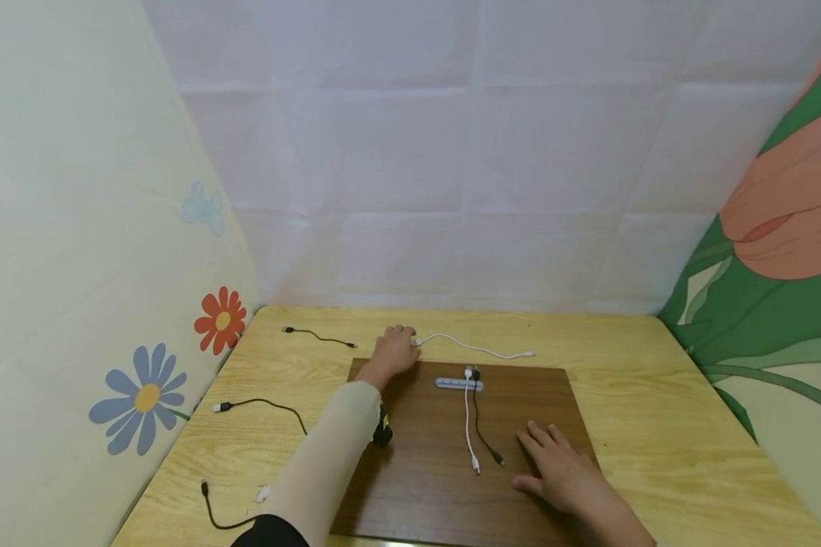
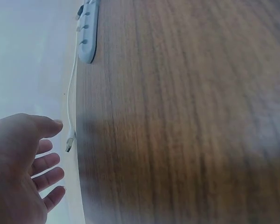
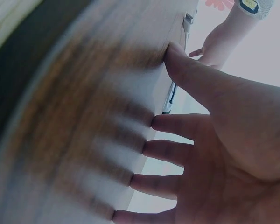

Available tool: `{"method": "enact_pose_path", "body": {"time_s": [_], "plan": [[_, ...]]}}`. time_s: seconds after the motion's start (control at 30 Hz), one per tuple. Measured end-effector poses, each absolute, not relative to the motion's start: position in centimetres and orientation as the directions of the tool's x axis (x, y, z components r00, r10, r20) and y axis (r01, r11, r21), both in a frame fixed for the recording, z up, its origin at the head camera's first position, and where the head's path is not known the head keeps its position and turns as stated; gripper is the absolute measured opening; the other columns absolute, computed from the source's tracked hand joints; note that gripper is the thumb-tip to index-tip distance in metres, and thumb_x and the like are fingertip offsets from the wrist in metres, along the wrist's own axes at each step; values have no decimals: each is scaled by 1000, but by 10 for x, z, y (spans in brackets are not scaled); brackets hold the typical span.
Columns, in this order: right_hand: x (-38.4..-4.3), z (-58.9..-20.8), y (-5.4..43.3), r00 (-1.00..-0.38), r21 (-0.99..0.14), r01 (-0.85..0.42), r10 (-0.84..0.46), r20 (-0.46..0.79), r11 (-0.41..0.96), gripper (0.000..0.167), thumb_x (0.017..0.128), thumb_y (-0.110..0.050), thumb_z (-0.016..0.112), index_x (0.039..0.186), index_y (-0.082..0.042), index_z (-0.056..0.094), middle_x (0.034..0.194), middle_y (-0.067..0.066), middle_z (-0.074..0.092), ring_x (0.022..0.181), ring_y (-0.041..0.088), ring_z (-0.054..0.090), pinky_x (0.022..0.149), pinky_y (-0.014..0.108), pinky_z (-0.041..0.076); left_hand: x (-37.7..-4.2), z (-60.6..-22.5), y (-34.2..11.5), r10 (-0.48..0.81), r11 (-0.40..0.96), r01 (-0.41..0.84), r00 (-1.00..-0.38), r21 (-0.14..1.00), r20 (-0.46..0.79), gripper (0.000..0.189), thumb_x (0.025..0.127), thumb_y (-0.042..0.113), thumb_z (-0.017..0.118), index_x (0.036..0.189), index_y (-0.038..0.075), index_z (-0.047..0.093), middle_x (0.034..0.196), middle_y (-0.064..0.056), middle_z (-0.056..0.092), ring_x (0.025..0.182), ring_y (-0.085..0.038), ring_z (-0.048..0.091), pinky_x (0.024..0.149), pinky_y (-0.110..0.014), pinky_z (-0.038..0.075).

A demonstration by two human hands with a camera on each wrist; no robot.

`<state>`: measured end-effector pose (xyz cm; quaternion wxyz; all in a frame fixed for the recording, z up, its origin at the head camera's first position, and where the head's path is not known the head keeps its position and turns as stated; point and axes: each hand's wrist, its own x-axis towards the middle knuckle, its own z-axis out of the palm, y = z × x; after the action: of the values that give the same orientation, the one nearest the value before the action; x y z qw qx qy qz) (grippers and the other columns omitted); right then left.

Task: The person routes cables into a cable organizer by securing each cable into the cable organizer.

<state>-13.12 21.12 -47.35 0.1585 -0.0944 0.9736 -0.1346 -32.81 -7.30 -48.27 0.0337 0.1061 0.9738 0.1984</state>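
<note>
My left hand (image 1: 397,349) reaches past the far edge of a brown wooden board (image 1: 424,456), beside the USB end of a white cable (image 1: 475,347). In the left wrist view, the thumb and fingers are spread apart near the white cable's USB plug (image 2: 69,142), with nothing gripped. A pale blue cable holder (image 1: 449,384) with slots sits on the board. A short white cable (image 1: 467,425) and a black cable (image 1: 480,425) run from its right part toward me. Spread fingertips of my right hand (image 1: 561,471) rest on the board's right side.
Black USB cables lie on the left of the yellow wood-grain table (image 1: 657,395): one at the back (image 1: 318,337), one midway (image 1: 267,401) and one near the front (image 1: 219,526). Printed cloths hang at both sides, with a white sheet (image 1: 410,190) behind.
</note>
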Motion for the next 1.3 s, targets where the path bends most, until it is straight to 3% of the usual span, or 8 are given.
{"method": "enact_pose_path", "body": {"time_s": [0.6,0.87,1.07,1.3], "plan": [[-130,-473,216,-942,-307,-162,-239,-235,938,83,85,-56,72,148,-5,50,157,25,38,141,57,29,95,81,33,-342,-491,-59,255,922,228,-966,314,-46,40,103,28,57,136,6,59,134,-15,57,128,-34,48,109,-56,38],[-127,-472,216,-944,-322,-159,-239,-227,933,83,85,-55,73,147,-4,50,156,25,39,141,58,29,94,81,33,-345,-497,-54,233,938,220,-972,269,-17,29,102,25,61,124,6,63,120,-11,62,118,-31,53,99,-51,47],[-129,-472,215,-946,-320,-156,-235,-225,935,82,86,-54,73,147,-5,51,156,25,39,141,57,29,95,81,32,-348,-501,-55,212,954,219,-976,207,53,12,101,12,59,109,4,66,109,-12,65,106,-30,60,87,-46,54],[-128,-471,211,-941,-342,-151,-241,-239,927,81,85,-53,75,147,-5,51,156,24,39,142,57,28,96,81,31,-346,-491,-60,184,916,189,-982,354,49,18,98,5,60,113,0,66,109,-17,61,99,-31,61,87,-42,54]]}}
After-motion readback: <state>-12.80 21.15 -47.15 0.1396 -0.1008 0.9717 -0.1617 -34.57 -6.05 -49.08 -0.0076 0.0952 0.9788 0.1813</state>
